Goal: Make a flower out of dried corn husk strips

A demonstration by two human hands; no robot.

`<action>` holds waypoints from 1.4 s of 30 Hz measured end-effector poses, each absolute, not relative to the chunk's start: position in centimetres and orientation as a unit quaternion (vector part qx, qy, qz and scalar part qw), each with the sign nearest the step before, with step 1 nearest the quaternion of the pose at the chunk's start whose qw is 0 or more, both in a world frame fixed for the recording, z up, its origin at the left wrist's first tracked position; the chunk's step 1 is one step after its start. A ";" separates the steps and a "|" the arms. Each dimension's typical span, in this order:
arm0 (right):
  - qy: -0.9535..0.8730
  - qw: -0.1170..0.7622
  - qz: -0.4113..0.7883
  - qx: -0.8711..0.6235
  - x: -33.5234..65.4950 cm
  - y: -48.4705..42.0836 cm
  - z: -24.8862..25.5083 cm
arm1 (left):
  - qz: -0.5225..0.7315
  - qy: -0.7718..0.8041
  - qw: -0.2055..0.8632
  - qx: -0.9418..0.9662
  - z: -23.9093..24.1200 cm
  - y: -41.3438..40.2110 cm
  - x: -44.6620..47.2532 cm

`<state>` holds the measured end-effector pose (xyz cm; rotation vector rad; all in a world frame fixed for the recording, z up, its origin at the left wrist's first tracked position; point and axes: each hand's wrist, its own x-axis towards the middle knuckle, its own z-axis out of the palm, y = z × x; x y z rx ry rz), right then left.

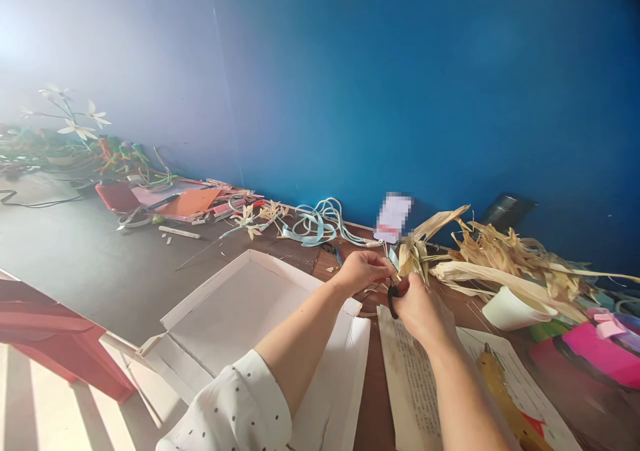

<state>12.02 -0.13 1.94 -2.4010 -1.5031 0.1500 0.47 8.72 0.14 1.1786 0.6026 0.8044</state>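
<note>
My left hand (361, 269) pinches the stem of a small dried corn-husk flower (414, 254) held just above the table. My right hand (419, 306) is closed round a pair of black-handled scissors (393, 299), whose tip meets the flower's base between my hands. Both hands hover over the wooden table (373, 398), between a flattened white cardboard box (235, 314) on the left and a printed paper sheet (420, 378) on the right. A yellow glue gun (500, 388) lies on that sheet near my right forearm.
A pile of dried corn husks (515, 258) and a white cup (513, 308) sit to the right, pink paper (600, 351) beyond. Light blue ribbon (317, 221), finished husk flowers (260, 216) and craft scraps line the blue wall (400, 91). A red chair (55, 334) stands at the left.
</note>
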 end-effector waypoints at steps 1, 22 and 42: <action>-0.521 0.136 0.046 -0.841 11.8 -0.2 2.2 | 0.364 0.269 0.709 0.540 0.1 8.7 0.5; -0.646 0.141 0.070 -0.747 12.0 -0.2 1.6 | 0.397 0.308 0.336 0.797 0.8 7.9 0.3; -0.510 0.236 0.068 -0.824 12.1 -0.5 3.2 | 0.454 0.288 0.678 0.501 0.0 8.2 1.4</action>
